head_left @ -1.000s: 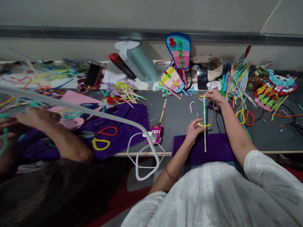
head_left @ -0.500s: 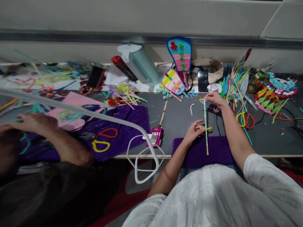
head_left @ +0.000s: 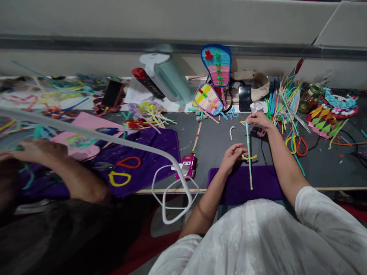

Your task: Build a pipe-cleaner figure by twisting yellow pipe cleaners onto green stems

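My right hand (head_left: pixel 258 120) pinches the upper end of a light green pipe cleaner (head_left: pixel 249 143), which hangs down nearly upright. A small yellow piece juts out at its top, near my fingertips. Lower down, a short yellow pipe cleaner (head_left: pixel 253 157) crosses the green one, its left end curled up. Just left of that crossing is my left hand (head_left: pixel 233 156), fingers stretched out loosely and apart from the green stem. Beneath lies a folded purple cloth (head_left: pixel 243 183) at the table's front edge.
Scissors (head_left: pixel 301 147) and a bundle of pipe cleaners (head_left: pixel 285 101) stand to the right. A phone (head_left: pixel 245 97) and decorated fans (head_left: pixel 218 67) are behind. Left are a magenta device (head_left: pixel 189 165), a white lamp arm (head_left: pixel 137 143) and a co-worker's hand (head_left: pixel 40 151).
My left hand's spread fingers have drawn closer together, beside the yellow crosspiece, which shows more fully now. My right hand keeps its pinch. The view has shifted slightly.
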Motion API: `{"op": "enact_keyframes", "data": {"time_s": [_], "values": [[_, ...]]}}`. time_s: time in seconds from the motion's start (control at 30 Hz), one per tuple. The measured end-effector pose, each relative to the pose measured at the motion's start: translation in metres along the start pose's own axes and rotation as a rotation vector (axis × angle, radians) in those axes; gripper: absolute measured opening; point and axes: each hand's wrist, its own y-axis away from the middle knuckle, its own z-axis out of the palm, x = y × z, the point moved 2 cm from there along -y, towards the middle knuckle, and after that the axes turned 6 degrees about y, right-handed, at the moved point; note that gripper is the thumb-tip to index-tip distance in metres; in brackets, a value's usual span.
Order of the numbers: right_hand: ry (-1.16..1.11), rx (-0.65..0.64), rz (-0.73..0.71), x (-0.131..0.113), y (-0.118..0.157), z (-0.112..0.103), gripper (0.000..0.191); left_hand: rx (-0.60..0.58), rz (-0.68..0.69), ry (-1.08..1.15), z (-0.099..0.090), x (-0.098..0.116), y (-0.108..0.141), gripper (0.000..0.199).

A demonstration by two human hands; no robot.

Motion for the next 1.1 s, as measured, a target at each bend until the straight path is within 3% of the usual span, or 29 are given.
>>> {"op": "enact_keyframes", "data": {"time_s": [0.27, 0.47, 0.6, 0.8, 1.1], "values": [[0.016, -0.046, 0.002, -0.002, 0.002, 0.002, 0.026, -0.019, -0.034, 0.004, -0.01, 0.007, -0.011, 0.057], [0.09, -0.111, 0.026, 0.004, -0.006, 0.014, 0.024, 0.183, 0.133, 0.022, -0.026, 0.027, -0.045, 0.056], [0.175, -0.162, 0.017, 0.005, -0.017, 0.025, 0.023, 0.23, 0.189, -0.111, -0.036, 0.052, -0.072, 0.049], [0.238, -0.209, 0.016, -0.001, -0.025, 0.04, 0.026, 0.135, 0.144, -0.325, -0.037, 0.073, -0.095, 0.039], [0.252, -0.294, 0.024, -0.002, -0.023, 0.057, 0.03, 0.042, 0.109, -0.37, -0.05, 0.071, -0.092, 0.032]]}}
